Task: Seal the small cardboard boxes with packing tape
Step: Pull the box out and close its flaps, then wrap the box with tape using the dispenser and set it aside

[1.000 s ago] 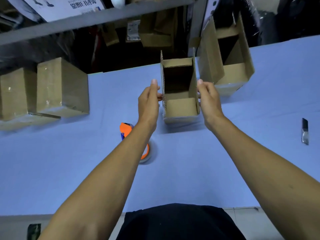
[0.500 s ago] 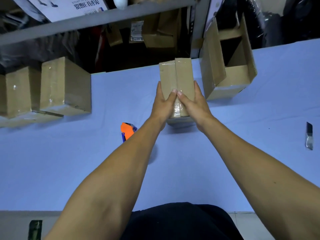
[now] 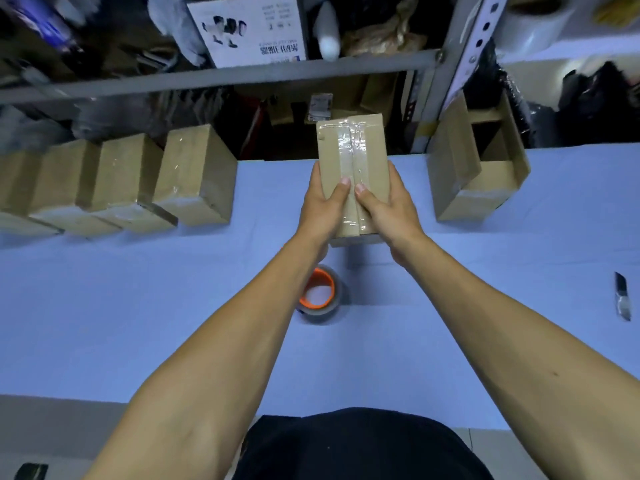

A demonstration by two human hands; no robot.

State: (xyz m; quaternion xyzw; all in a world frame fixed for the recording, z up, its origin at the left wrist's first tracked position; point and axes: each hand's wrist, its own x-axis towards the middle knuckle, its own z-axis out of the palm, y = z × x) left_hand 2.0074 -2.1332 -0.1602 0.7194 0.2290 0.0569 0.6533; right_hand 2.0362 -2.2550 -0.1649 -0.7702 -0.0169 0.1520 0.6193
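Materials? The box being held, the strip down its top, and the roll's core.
Held box: matte brown cardboard, likely corrugated. Strip: clear glossy plastic tape, by its glare and wrinkles. Tape roll core: orange, probably plastic; hard to confirm.

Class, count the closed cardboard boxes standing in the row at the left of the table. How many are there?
4, side by side: nearest box, second box, third box, fourth box cut by the frame edge. More may lie beyond it.

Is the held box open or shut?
Shut: the box has both flaps folded flat, meeting at a seam under clear tape; both thumbs press there.
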